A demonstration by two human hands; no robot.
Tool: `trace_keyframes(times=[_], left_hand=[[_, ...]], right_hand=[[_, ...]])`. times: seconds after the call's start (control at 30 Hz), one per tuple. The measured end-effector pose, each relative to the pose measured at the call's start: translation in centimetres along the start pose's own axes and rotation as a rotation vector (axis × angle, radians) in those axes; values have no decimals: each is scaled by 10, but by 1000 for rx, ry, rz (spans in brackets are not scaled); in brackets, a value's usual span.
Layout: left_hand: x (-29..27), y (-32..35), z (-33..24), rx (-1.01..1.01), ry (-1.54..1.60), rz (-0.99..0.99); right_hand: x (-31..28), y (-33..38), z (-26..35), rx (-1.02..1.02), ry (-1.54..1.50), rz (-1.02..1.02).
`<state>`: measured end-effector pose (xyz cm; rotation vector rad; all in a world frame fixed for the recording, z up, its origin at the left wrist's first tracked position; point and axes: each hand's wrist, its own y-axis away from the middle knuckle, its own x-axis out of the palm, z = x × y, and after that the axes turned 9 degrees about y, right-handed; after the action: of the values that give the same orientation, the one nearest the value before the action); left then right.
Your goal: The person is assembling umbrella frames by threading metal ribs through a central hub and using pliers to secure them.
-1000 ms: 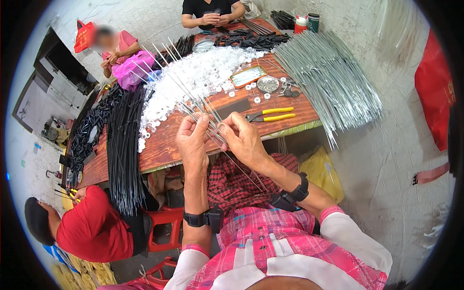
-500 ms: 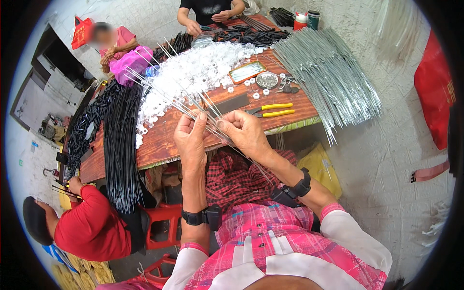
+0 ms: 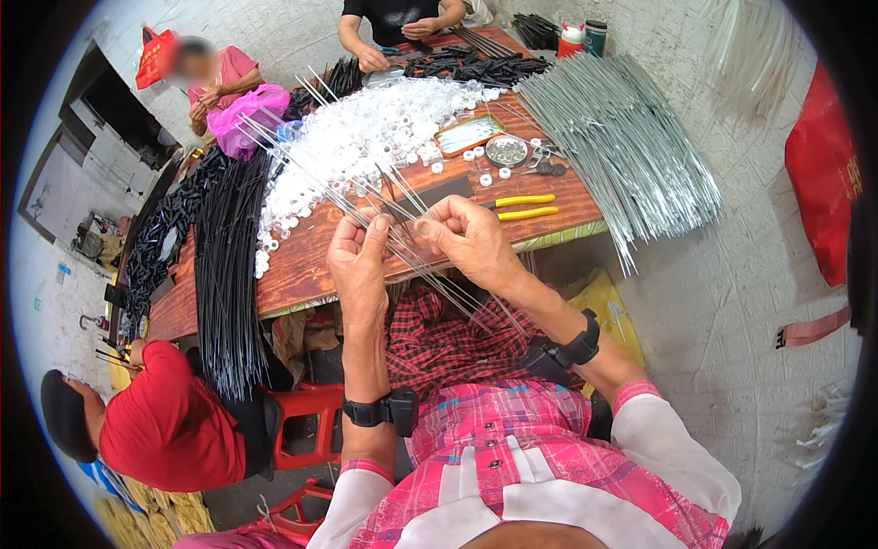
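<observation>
Several thin metal rods (image 3: 306, 174) slant across in front of me. My left hand (image 3: 358, 267) is closed around them, thumb on top, and their lower ends hang past the table edge over my lap. My right hand (image 3: 470, 242) pinches at a rod beside the bundle, its thumb and forefinger together; the exact grip is partly hidden. Just beyond the hands lies a dark flat bar (image 3: 439, 195) on the table. Yellow-handled pliers (image 3: 526, 207) rest right of my right hand, partly behind it.
On the wooden table (image 3: 306, 285) are a heap of clear and white plastic caps (image 3: 366, 128), a silver rod pile (image 3: 631, 151), black rods (image 3: 227, 274), an orange-rimmed tray (image 3: 468, 135) and a round tin (image 3: 506, 152). Co-workers sit at the far side and left, one in red (image 3: 174, 412).
My right hand has shifted slightly up, its fingers drawn away from the left hand. The rods' lower ends have spread apart. My left hand has stayed nearly still.
</observation>
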<state>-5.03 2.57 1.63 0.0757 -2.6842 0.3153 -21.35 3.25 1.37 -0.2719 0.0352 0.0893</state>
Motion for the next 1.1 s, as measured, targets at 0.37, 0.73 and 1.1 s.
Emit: trace_keyframes(times=[0.37,0.73,1.1], left_hand=[[-3,13,-11,-25,-2,-63],[12,30,-6,-147,269,43],[16,48,0,-158,173,19]], right_hand=[[-31,1,23,95,-98,-58],[-1,28,20,-26,-43,-54],[2,52,7,39,42,-25]])
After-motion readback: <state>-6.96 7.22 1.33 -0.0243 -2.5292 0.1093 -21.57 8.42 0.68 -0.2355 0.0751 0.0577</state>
